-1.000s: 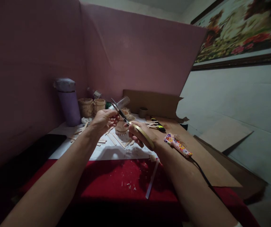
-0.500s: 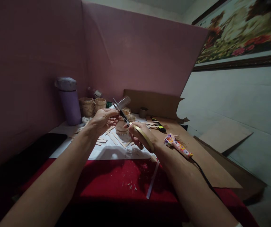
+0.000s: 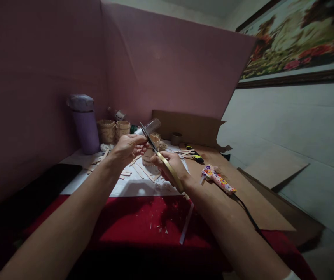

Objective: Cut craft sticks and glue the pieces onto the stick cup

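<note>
My right hand point(image 3: 171, 165) grips a pair of scissors point(image 3: 169, 168) with gold handles and dark blades. The blades point up and away, to the left, and appear nearly closed. Close beside them, my left hand point(image 3: 130, 147) is closed in a pinch at the blades; what its fingertips hold is too small to make out. Behind my hands stands a small cup made of wooden craft sticks point(image 3: 147, 157), partly hidden by the scissors and fingers. Loose craft sticks point(image 3: 139, 171) lie on the white sheet point(image 3: 126, 190) below.
A floral glue gun point(image 3: 219, 182) lies on cardboard point(image 3: 260, 206) at right, near a black-and-yellow cutter point(image 3: 197, 157). A purple bottle point(image 3: 86, 130), two finished-looking cups point(image 3: 107, 131) and a clear plastic bottle point(image 3: 152, 125) stand or lie behind. Scraps and a glue stick point(image 3: 186, 225) lie on red cloth point(image 3: 126, 221).
The scissor blades have come together and the handles have closed in my right hand. My left hand stays almost where it was.
</note>
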`<state>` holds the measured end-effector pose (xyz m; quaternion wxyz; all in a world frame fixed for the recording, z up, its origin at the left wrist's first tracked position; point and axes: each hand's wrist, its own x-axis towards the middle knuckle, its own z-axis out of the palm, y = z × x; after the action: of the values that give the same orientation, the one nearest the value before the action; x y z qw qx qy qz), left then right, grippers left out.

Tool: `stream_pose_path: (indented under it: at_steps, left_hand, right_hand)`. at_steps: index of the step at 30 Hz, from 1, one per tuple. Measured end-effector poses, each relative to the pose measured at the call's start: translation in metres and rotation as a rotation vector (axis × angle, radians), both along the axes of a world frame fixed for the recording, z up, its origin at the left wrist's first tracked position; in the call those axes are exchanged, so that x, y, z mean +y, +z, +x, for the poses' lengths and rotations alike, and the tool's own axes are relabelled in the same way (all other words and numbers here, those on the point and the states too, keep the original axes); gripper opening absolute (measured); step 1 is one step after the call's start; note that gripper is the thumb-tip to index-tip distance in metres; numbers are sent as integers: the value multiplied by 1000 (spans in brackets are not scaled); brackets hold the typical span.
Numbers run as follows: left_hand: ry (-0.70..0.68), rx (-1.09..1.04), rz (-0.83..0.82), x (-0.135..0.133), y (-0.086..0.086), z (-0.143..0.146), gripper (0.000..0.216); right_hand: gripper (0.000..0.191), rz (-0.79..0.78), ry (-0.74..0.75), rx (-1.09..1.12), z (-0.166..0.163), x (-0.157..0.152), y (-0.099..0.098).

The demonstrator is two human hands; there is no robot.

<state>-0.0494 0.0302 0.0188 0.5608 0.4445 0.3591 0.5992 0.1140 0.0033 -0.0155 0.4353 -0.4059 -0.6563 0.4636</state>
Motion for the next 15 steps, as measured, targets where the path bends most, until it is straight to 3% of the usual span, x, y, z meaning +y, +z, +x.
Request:
stream_pose_path:
  at_steps: [7, 15]
  left_hand:
    - [-19, -23, 17, -1, 1, -1, 6]
    - [-63, -49, 60, -9, 3, 6, 11]
  right_hand:
    - [56, 139, -94, -53, -4, 4, -8]
    - [59, 148, -176, 103, -4, 3, -2]
